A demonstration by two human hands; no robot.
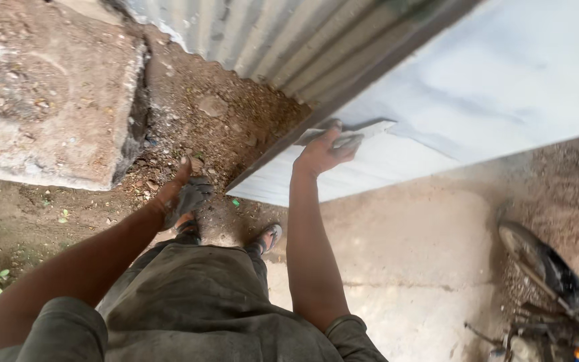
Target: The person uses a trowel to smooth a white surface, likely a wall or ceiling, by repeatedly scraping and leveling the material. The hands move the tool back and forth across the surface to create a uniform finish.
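Observation:
My right hand (324,151) grips a flat putty blade (350,131) smeared with grey filler, pressed against the lower left part of a large pale grey metal panel (497,87). My left hand (181,194) hangs lower to the left, cupped around a dark lump of filler, away from the panel. My feet in sandals (269,236) stand on the ground below the panel's edge.
A corrugated metal sheet (269,40) rises behind the panel. A broken concrete slab (48,100) lies at the left on brown dirt. A motorbike wheel (541,261) and parts sit at the lower right on a concrete floor (403,241).

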